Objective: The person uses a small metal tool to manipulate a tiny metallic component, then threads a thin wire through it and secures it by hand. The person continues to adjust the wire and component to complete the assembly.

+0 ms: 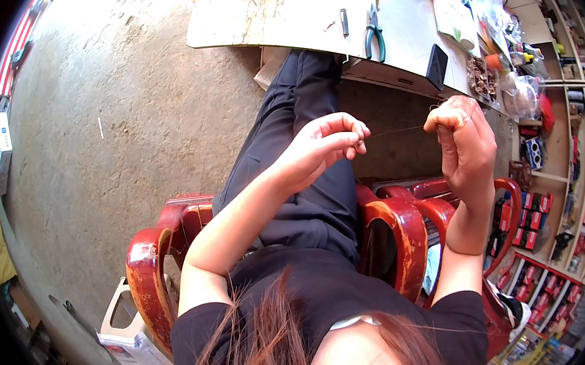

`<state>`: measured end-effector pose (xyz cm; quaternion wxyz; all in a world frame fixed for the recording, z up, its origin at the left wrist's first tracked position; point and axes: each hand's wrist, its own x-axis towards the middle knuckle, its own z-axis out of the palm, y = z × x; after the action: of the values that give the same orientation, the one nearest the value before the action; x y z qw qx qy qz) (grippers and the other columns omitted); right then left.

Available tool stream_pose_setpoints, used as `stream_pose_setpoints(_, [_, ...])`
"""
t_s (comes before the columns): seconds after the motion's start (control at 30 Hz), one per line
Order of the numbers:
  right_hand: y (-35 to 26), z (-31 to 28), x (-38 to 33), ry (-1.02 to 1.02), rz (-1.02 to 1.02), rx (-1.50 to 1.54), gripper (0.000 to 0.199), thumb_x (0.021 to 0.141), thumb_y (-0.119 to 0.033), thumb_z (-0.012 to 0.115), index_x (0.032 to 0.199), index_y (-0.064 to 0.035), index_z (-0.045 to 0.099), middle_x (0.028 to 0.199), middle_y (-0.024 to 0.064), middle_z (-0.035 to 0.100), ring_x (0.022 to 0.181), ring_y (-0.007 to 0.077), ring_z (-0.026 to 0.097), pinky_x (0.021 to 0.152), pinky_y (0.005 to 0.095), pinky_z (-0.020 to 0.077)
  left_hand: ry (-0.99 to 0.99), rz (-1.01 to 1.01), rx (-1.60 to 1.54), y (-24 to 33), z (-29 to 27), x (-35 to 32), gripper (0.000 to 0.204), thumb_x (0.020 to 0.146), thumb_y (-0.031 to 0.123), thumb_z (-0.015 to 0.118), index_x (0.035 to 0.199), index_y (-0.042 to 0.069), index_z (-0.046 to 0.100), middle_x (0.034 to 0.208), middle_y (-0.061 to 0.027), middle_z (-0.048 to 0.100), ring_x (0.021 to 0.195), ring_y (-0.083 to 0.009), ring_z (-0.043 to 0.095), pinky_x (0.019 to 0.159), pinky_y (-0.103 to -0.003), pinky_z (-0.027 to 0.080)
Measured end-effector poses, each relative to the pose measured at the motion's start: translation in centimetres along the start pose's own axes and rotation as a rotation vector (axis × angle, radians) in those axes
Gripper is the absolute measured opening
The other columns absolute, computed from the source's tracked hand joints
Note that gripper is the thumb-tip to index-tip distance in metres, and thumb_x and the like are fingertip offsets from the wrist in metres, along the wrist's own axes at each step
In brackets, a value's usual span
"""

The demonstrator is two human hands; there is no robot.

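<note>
Above my lap my left hand (320, 145) is closed in a pinch, thumb against the fingertips. Further right, my right hand (468, 143) is raised with its fingers bent inward, also pinching. Between the two hands a thin strand (399, 131) is stretched nearly level; whether it is thread or fine wire I cannot tell. Some yellowish-orange glints show around my right fingers, too fine to make out. Neither hand touches the table.
On the white table (257, 12) ahead lie green-handled pliers (375, 40), a screwdriver (344, 23), a dark phone (437, 65) and a box of coppery bits (482, 79). Red wooden chair arms (150, 264) flank me. Stocked shelves (582, 157) stand right; a plastic container (137, 352) sits left.
</note>
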<state>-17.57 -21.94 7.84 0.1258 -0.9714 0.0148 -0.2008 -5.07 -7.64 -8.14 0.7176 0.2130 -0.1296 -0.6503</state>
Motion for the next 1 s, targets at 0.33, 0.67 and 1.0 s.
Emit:
stream_pose_setpoints(0.33, [0.3,-0.7,0.0,0.043,0.030,-0.055,0.009,0.079,0.007,0.062,0.083,0.0004,0.057,0.079,0.0115,0.061,0.074,0.0290,0.058,0.069,0.0359,0.0479,-0.024,0.057,-0.070,0.2,-1.1,-0.1,0.013,0.095,0.011,0.060,0.106,0.006,0.057,0.093,-0.0026,0.060,0.079,-0.0095,0.056,0.072,-0.022,0.046])
stream_pose_setpoints(0.67, [2.4,-1.1,-0.7,-0.121,0.018,-0.219,0.007,0.079,0.005,0.060,0.084,-0.0006,0.058,0.085,0.0128,0.062,0.082,0.0311,0.060,0.077,0.0388,0.0483,-0.021,-0.136,0.601,4.6,-3.7,-1.0,0.017,0.093,0.022,0.064,0.098,0.006,0.070,0.089,0.0045,0.065,0.078,-0.0012,0.053,0.070,-0.018,0.042])
stream_pose_setpoints(1.0, [3.1,0.7,-1.4,-0.856,0.371,0.721,0.018,0.097,-0.006,0.046,0.092,0.0014,0.061,0.080,0.0127,0.061,0.068,0.0238,0.057,0.067,0.0337,0.0474,0.033,0.005,0.458,8.8,-5.5,-1.3,0.021,0.093,0.023,0.064,0.094,0.004,0.070,0.070,0.0088,0.052,0.061,0.0001,0.036,0.054,-0.016,0.028])
